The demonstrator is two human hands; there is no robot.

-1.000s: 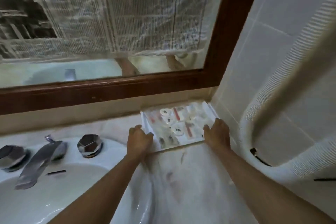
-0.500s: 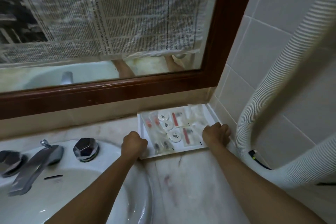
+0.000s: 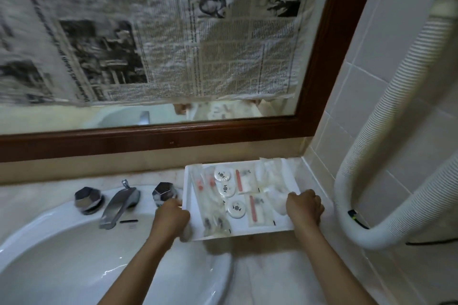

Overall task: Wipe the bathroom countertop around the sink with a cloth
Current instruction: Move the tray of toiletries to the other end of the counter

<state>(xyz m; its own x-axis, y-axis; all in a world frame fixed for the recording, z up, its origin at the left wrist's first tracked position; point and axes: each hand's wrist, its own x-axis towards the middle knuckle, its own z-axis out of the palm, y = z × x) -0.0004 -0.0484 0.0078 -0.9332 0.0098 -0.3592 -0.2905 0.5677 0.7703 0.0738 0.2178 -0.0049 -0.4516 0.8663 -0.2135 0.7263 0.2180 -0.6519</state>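
**Left grip** (image 3: 171,215): bare forearm reaching in from the lower edge. The fingers are curled and clenched on the near-left corner of the tray (image 3: 247,233), knuckles up, just beside the right tap knob (image 3: 163,193).

**Right grip** (image 3: 304,207): forearm extended from lower right. The fingers are folded over the tray's right-hand rim near its front corner, grasping it.

**Tray**: white, shallow and rectangular, at the back right of the bench (image 3: 272,270), between the sink (image 3: 74,255) and the tiled wall (image 3: 359,106). Its near-left corner reaches over the sink rim. Whether it is lifted or resting cannot be told.

**Tray contents**: three round white discs (image 3: 236,208), clear sachets with red strips (image 3: 252,209), and other clear-wrapped pieces, too small to identify.

**Bench**: pale marble, running round the sink and forward along the right wall.

**Sink**: white basin at lower left, with a chrome spout (image 3: 119,202) between two faceted chrome knobs. The left knob (image 3: 88,199) stands apart from both hands.

**Surroundings**: a brown wooden mirror frame (image 3: 173,135) runs behind the bench. Sheets of newspaper (image 3: 173,32) cover most of the glass. A white ribbed hose (image 3: 371,156) loops down the right wall, close to the tray's right side.

**Writing**: the newspaper print is blurred and unreadable. Each disc bears a dark emblem that cannot be read.
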